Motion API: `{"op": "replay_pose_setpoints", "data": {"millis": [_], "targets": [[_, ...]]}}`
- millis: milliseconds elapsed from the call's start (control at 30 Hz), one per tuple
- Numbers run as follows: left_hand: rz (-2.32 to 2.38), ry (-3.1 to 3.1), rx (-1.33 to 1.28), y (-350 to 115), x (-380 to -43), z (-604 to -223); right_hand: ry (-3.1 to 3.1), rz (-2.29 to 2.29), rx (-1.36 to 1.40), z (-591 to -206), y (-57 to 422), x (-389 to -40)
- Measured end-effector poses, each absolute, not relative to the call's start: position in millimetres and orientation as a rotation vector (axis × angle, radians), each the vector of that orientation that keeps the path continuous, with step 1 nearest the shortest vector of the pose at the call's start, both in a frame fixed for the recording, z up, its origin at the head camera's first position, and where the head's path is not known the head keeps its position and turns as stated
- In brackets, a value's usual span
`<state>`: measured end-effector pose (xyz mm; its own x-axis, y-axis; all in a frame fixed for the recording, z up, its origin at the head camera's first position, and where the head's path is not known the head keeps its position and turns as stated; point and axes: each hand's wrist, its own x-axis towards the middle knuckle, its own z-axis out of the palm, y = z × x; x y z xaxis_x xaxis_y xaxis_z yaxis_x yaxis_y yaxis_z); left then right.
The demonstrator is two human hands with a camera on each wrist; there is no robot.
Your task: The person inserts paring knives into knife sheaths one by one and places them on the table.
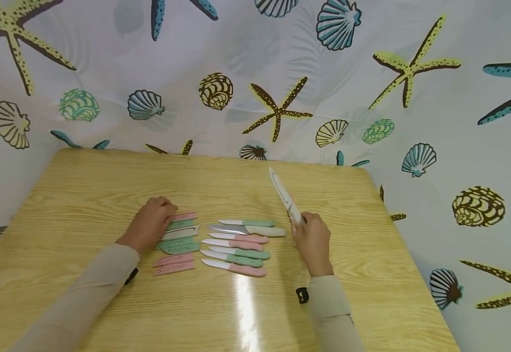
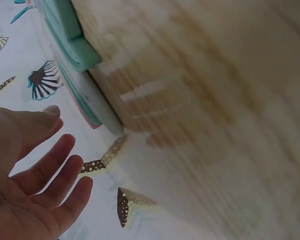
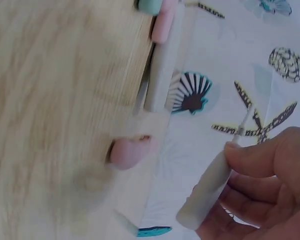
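Note:
My right hand point(image 1: 312, 242) grips a knife point(image 3: 205, 192) by its cream handle, its pale blade pointing up and away; a dark line runs along it. My left hand point(image 1: 150, 222) is over the left end of a column of blade sheaths; in the left wrist view its fingers are spread, apart from them. The sheaths are pink point(image 1: 173, 268), green point(image 1: 180, 248) and cream point(image 1: 185, 231). Between the hands lie several knives, blades to the left: a larger one with a cream handle point(image 1: 266, 231), others with pink handles point(image 1: 246, 270) and green handles point(image 1: 248, 253).
A pink rounded piece point(image 3: 130, 152) lies on the table near the right hand, mostly hidden behind the held knife in the head view. The wooden table point(image 1: 105, 181) ends at the back against a cloth point(image 1: 185, 63) printed with shells and starfish.

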<state>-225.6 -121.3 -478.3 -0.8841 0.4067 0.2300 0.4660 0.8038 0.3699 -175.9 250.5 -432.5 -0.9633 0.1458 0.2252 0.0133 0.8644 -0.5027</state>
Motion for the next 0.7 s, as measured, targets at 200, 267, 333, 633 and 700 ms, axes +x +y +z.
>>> {"op": "replay_pose_setpoints", "data": {"millis": [200, 267, 333, 633, 700], "targets": [[-0.691, -2.832, -0.707, -119, -228, -482, -2.86, 0.763, -0.336, -438, 268, -181], [-0.695, -2.828, -0.705, -119, -229, -482, -2.876, 0.756, -0.381, -441, 272, -183], [-0.69, -2.825, -0.706, -118, -229, -481, -2.888, 0.744, -0.412, -445, 276, -186], [-0.612, -2.827, -0.715, -118, -230, -483, -2.958, 0.712, -0.487, -460, 283, -193], [-0.614, -2.83, -0.715, -117, -230, -484, -2.961, 0.687, -0.477, -461, 283, -194]]}}
